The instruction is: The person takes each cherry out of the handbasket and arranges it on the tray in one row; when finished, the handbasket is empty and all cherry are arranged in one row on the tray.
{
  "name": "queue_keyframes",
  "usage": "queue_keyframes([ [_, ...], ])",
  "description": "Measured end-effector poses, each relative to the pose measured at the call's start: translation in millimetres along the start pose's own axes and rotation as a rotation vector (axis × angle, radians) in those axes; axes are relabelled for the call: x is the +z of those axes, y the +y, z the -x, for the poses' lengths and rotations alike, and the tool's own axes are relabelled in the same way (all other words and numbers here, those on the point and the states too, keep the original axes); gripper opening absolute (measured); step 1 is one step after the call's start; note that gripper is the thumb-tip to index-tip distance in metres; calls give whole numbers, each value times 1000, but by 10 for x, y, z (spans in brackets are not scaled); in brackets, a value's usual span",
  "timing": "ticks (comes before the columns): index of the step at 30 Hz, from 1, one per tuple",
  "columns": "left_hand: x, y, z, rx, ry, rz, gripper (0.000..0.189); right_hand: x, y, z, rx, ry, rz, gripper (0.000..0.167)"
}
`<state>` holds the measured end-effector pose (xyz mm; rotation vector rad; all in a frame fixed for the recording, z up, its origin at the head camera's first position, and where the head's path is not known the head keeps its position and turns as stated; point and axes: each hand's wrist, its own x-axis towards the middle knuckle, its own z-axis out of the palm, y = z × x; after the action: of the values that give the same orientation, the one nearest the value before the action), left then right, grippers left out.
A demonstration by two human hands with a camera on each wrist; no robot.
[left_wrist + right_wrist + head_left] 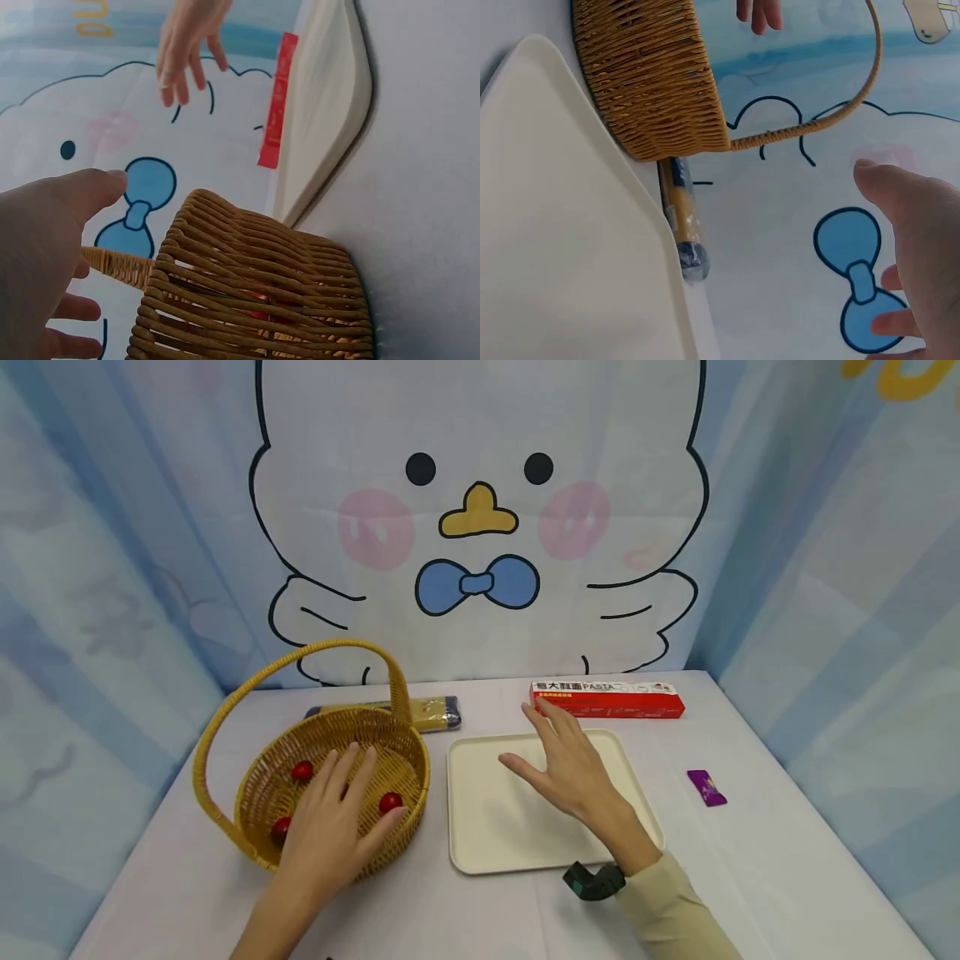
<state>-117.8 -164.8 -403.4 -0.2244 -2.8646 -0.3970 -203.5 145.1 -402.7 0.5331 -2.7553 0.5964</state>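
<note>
My left hand (330, 818) hovers over the wicker basket (415, 735), its fingers spread and holding nothing. Inside the basket lie several small, shiny red balls that look like cherry tomatoes, one red ball (391, 802) near the thumb and another red ball (302, 771) beyond the fingers. The left wrist view shows that hand above the woven rim (225, 217). Over the cream tray (480, 827), my right hand (566, 768) is raised with fingers apart and nothing in it. The tray's visible surface is bare. In the right wrist view, the right thumb and fingers (896, 322) stand apart.
Behind the tray lies a red and white pasta box (607, 700). A yellow and dark blue packet (435, 714) sits behind the basket, partly hidden by it. A small purple wrapped sweet (707, 787) lies right of the tray. The basket's tall handle (300, 652) arches up at the left.
</note>
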Motion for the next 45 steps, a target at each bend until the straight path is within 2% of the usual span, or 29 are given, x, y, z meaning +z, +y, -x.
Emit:
queue_keyframes([
  [6, -7, -16, 155, -11, 22, 15, 80, 45, -46, -54, 2, -15, -33, 84],
  [12, 74, -4, 306, 6, 89, 23, 67, 81, -69, -118, -12, -23, -27, 83],
  [15, 127, -22, 375, 54, 170, 17, 59, 106, -82, -152, -27, -24, -25, 83],
  [19, 198, -70, 423, 165, 305, 20, 49, 128, -108, -203, -53, -21, -37, 82],
  [22, 237, -109, 439, 242, 366, 26, 41, 161, -133, -251, -78, -22, -60, 81],
  [28, 269, -140, 459, 309, 380, 48, 20, 234, -200, -361, -137, -30, -102, 78],
  [29, 272, -140, 459, 315, 381, 52, 22, 246, -214, -378, -144, -34, -104, 77],
  [33, 284, -141, 457, 335, 405, 72, 51, 293, -293, -446, -179, -46, -128, 77],
  [35, 293, -144, 453, 348, 427, 81, 59, 313, -336, -469, -194, -58, -146, 76],
  [37, 301, -147, 450, 364, 447, 90, 48, 330, -377, -482, -204, -73, -166, 76],
  [41, 313, -147, 444, 385, 470, 102, 10, 365, -454, -503, -217, -104, -201, 75],
  [45, 318, -141, 448, 373, 472, 99, 17, 415, -531, -542, -249, -134, -231, 73],
])
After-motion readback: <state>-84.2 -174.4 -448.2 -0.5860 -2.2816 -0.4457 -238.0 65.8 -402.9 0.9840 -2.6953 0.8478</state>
